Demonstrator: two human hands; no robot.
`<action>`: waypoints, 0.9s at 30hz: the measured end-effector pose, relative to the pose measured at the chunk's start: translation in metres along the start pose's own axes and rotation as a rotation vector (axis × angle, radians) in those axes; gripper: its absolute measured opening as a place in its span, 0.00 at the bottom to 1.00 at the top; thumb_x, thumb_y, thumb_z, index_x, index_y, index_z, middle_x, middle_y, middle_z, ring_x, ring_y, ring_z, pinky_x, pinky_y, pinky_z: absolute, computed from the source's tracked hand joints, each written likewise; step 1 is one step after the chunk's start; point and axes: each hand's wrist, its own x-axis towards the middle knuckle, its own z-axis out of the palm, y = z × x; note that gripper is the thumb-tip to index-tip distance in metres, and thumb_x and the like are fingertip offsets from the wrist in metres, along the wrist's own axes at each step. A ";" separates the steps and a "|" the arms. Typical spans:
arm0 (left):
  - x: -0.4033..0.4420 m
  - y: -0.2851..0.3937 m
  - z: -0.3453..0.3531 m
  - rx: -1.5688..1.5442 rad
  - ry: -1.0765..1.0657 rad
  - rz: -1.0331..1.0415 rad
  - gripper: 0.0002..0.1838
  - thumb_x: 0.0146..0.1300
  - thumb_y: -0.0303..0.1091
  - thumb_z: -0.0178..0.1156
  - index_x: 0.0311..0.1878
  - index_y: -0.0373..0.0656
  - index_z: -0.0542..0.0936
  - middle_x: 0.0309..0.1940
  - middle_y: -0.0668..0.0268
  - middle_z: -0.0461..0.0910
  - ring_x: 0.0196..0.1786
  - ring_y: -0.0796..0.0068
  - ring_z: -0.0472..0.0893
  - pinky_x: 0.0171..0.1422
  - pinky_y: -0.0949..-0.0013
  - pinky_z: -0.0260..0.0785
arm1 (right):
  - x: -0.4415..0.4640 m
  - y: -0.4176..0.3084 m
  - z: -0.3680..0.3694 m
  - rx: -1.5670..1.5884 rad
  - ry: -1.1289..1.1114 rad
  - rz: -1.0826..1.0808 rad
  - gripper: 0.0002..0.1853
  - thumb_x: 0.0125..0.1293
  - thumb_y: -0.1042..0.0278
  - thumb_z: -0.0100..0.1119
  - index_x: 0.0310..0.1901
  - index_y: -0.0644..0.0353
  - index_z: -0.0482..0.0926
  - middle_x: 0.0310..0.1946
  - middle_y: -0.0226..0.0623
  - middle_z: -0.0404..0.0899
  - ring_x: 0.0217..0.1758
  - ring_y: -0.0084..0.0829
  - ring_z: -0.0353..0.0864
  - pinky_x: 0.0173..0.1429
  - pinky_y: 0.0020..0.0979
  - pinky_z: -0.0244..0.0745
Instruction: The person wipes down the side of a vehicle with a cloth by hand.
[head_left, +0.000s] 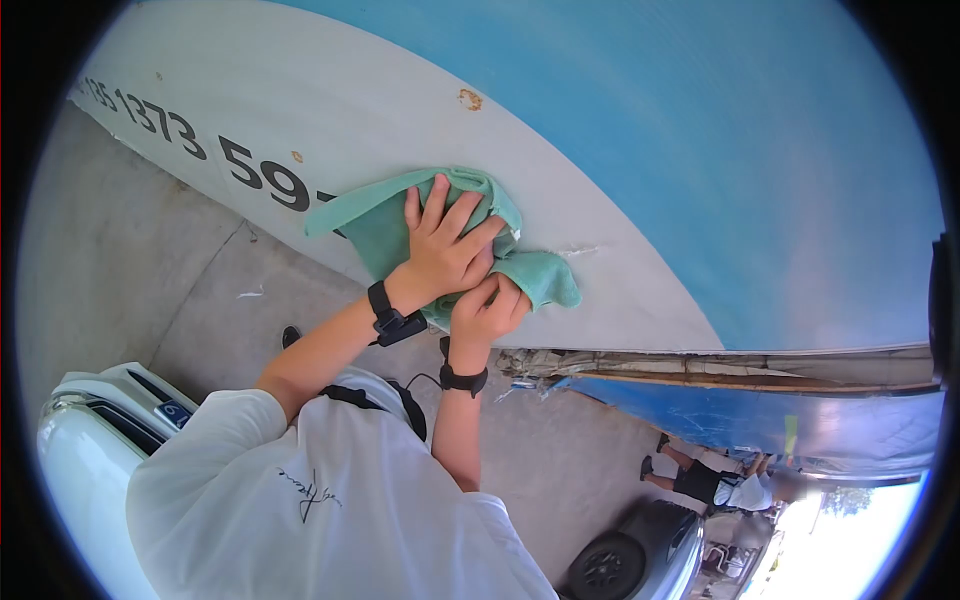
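A green cloth [372,232] lies bunched against a white and light-blue panel [560,210] printed with dark numbers. My left hand [447,248] presses on the cloth from above, its fingers apart and bent into the folds. Just below and to the right, my right hand [490,312] has its fingers closed round a gathered part of the same cloth. Part of the cloth is hidden under both hands. A black band with a small dark device sits on my left wrist, and another black band on the right one.
A white car [100,470] stands at the lower left on concrete ground [200,270]. Another vehicle's wheel [607,567] shows at the lower right, near a person [720,484] in dark shorts. Rough layered edging [650,365] runs beneath the panel, beside a blue surface [760,415].
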 end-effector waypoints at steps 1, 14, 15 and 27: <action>0.001 -0.002 0.000 -0.003 -0.007 0.022 0.17 0.55 0.40 0.57 0.49 0.55 0.84 0.64 0.57 0.70 0.75 0.38 0.56 0.74 0.33 0.37 | 0.001 0.004 -0.003 0.008 -0.010 -0.015 0.09 0.60 0.85 0.59 0.41 0.67 0.81 0.42 0.50 0.78 0.42 0.49 0.77 0.48 0.42 0.72; 0.084 -0.062 -0.043 0.018 0.093 -0.248 0.32 0.58 0.40 0.56 0.67 0.41 0.70 0.75 0.41 0.50 0.76 0.29 0.46 0.73 0.28 0.32 | 0.074 0.028 -0.090 -0.046 0.145 0.104 0.19 0.72 0.72 0.48 0.61 0.70 0.68 0.65 0.55 0.65 0.67 0.46 0.66 0.70 0.42 0.60; 0.083 -0.054 -0.043 0.030 0.070 -0.245 0.32 0.57 0.39 0.56 0.67 0.41 0.70 0.75 0.41 0.50 0.76 0.28 0.46 0.73 0.27 0.31 | 0.071 0.022 -0.083 -0.013 0.152 0.102 0.21 0.72 0.71 0.48 0.63 0.70 0.66 0.66 0.55 0.63 0.68 0.46 0.65 0.71 0.42 0.58; 0.131 -0.041 -0.074 -0.005 -0.014 -0.262 0.33 0.48 0.41 0.70 0.62 0.65 0.78 0.72 0.55 0.61 0.76 0.41 0.53 0.71 0.32 0.43 | 0.022 0.013 -0.091 -0.144 -0.100 0.196 0.20 0.69 0.73 0.49 0.60 0.73 0.72 0.57 0.54 0.76 0.59 0.50 0.74 0.66 0.42 0.65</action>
